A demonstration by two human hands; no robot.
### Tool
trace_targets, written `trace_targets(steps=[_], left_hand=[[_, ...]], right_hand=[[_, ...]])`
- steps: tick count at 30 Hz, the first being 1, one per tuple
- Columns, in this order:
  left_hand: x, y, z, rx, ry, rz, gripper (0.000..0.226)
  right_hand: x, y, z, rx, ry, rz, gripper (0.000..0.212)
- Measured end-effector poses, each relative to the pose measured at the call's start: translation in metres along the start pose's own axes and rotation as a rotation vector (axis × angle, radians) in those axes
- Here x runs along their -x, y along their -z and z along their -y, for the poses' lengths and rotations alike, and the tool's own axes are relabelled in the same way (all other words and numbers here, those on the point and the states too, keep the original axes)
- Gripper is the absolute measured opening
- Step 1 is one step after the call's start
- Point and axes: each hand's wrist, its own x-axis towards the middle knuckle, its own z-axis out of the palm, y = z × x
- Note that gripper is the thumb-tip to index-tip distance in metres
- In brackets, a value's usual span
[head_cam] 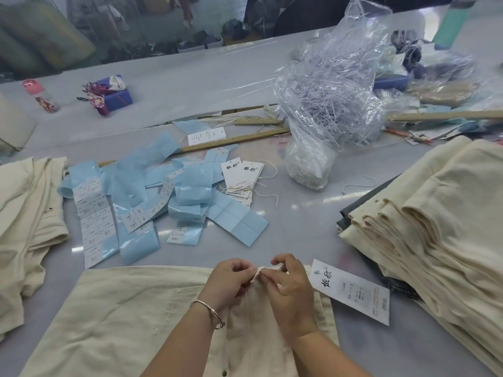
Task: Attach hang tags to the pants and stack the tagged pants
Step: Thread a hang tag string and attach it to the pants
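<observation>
the pants (114,322) lie on the table (299,229) at the near edge, under both hands. a hang tag (351,291) lies just right of them. a stack of folded pants (435,213) is at the right. behind the pants are label strips (130,202), and right of these a bundle of tags (242,175). a plastic bag (334,99) stands behind.

A garment workshop: a long grey cutting table (190,77) carries wooden rulers (239,140), loose hang tags (242,175), blue label strips (152,191) and stacked cream pants (435,213).
</observation>
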Motion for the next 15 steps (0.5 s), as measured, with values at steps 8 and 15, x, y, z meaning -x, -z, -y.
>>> trace_targets(steps=[8, 15], left_hand=[[-0.003, -0.012, -0.016, 0.107, -0.107, -0.044, 0.01], [0.001, -0.037, -0.012, -0.073, -0.208, -0.01, 0.007]], right_hand=[[-0.021, 0.077, -0.051, 0.132, -0.206, 0.116, 0.027], [-0.03, 0.077, -0.061, 0.172, -0.299, 0.328, 0.008]])
